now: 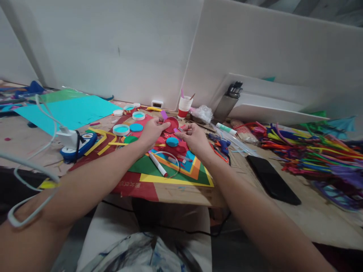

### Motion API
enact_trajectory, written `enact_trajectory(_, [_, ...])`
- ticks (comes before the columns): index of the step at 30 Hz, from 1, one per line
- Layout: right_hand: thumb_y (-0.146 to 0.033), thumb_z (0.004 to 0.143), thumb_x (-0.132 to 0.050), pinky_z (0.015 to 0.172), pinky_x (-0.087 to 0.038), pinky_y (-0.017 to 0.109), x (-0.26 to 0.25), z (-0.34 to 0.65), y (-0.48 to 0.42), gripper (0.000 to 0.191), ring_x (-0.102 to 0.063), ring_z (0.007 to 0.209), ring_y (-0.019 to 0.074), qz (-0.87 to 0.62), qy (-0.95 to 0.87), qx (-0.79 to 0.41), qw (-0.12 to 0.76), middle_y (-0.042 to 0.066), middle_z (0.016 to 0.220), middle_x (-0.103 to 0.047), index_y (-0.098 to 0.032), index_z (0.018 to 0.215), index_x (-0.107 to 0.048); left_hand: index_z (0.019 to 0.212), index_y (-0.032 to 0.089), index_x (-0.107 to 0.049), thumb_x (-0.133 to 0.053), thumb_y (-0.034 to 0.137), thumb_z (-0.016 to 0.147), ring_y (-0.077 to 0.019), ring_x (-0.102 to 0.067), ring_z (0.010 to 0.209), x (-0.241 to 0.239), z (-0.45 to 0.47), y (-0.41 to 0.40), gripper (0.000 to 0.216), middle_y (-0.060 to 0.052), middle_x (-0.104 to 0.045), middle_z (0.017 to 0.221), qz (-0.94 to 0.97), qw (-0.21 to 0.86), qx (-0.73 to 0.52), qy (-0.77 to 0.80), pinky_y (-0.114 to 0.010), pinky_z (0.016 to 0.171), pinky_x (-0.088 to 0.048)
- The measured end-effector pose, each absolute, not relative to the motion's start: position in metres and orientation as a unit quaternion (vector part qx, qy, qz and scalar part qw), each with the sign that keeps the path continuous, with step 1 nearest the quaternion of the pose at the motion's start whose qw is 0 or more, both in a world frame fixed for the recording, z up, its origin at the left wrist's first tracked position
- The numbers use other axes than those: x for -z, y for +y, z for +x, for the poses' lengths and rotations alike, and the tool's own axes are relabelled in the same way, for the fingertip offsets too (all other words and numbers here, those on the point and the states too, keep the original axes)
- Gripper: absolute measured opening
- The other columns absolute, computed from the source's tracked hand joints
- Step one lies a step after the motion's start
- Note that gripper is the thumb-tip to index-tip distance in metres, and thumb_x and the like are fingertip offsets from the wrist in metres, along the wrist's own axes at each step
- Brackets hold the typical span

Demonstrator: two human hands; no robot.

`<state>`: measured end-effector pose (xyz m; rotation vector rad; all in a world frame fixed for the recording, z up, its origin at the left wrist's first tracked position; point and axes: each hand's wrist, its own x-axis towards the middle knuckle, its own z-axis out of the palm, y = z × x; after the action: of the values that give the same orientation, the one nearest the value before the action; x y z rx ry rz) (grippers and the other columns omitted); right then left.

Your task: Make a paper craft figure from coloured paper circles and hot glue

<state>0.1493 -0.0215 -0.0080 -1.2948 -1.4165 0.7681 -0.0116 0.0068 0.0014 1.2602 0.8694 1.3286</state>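
Observation:
My left hand point(154, 131) is closed on the edge of a round dark red piece point(172, 124), held up above the craft papers. A purple strip point(163, 115) sticks out at the piece's upper left, and another purple strip point(175, 130) shows at its lower right. Close by on the right, my right hand point(195, 136) has thumb and fingers pinched together; whatever is between them is too small to make out. Below the hands lie a blue disc point(172, 142), a white marker with a red end point(158, 164) and stacked coloured paper point(177, 180).
Round tubs with blue insides point(121, 130) stand at the left beside a blue power strip point(87, 146). Behind are paper cups point(185, 106) and a grey bottle point(227, 102). Rightward lie a glue gun point(224, 145), a black phone point(272, 179) and many pipe cleaners point(314, 151).

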Motion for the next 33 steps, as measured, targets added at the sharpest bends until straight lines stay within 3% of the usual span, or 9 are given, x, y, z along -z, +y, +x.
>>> enact_trajectory(15, [-0.04,0.061,-0.076,0.051,-0.039,0.023,0.0083,0.1514,-0.0198,0.044,-0.051,0.052,0.0097,-0.566,-0.588,-0.305,0.491,-0.006,0.063,-0.058,-0.021,0.089,-0.049,0.083,0.015,-0.06,-0.077,0.029,0.066,-0.011,-0.055,0.054,0.0013,-0.0099,0.0068,0.028,-0.001,-0.063,0.065,0.554,0.522,-0.546,0.35,-0.022,0.05,-0.038])
enact_trajectory(23, [-0.038,0.062,-0.076,0.052,-0.039,0.024,0.006,0.1514,-0.0222,0.042,-0.053,0.053,0.0108,-0.574,-0.59,-0.299,0.482,-0.006,0.062,-0.057,-0.021,0.089,-0.049,0.091,0.016,-0.06,-0.08,0.023,0.059,-0.0127,-0.059,0.059,0.0021,-0.0113,0.006,0.038,-0.002,-0.065,0.071,0.574,0.529,-0.524,0.34,-0.023,0.053,-0.041])
enact_trajectory(33, [-0.047,0.065,-0.074,0.052,-0.038,0.023,0.0035,0.1523,-0.0237,0.046,-0.054,0.058,0.0108,-0.556,-0.596,-0.322,0.482,-0.003,0.071,-0.061,-0.02,0.096,-0.053,0.081,0.015,-0.059,-0.077,0.017,0.057,-0.0121,-0.059,0.059,-0.0001,-0.0098,0.0036,0.031,-0.002,-0.065,0.072,0.549,0.551,-0.518,0.357,-0.024,0.055,-0.045])
